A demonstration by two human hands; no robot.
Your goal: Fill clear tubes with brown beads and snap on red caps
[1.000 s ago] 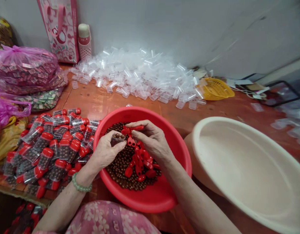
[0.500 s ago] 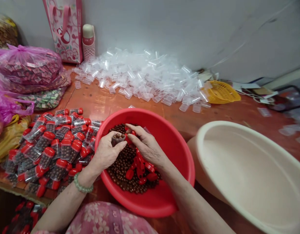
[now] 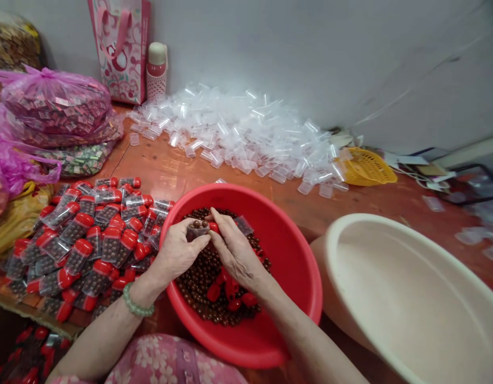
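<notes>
A red basin [image 3: 294, 256] in front of me holds brown round candies [image 3: 198, 282] and loose red caps [image 3: 230, 290]. Over it, my left hand [image 3: 178, 253] is closed round a small clear container [image 3: 197, 229] filled with brown candies. My right hand [image 3: 234, 250] pinches a red cap [image 3: 214, 227] at the container's open end, fingers pressed together. An empty clear container [image 3: 244, 225] lies in the basin just beyond my right hand.
Several filled, red-capped containers [image 3: 82, 240] are piled at the left. A heap of empty clear containers [image 3: 238, 133] lies along the back wall. A large cream basin [image 3: 410, 288] stands at the right. Pink bags [image 3: 54, 106], a yellow basket [image 3: 364, 166] and a bottle [image 3: 156, 69] stand at the edges.
My right hand has drawn in to the container with one red cap and now presses it at the opening. The view has shifted a little down and right.
</notes>
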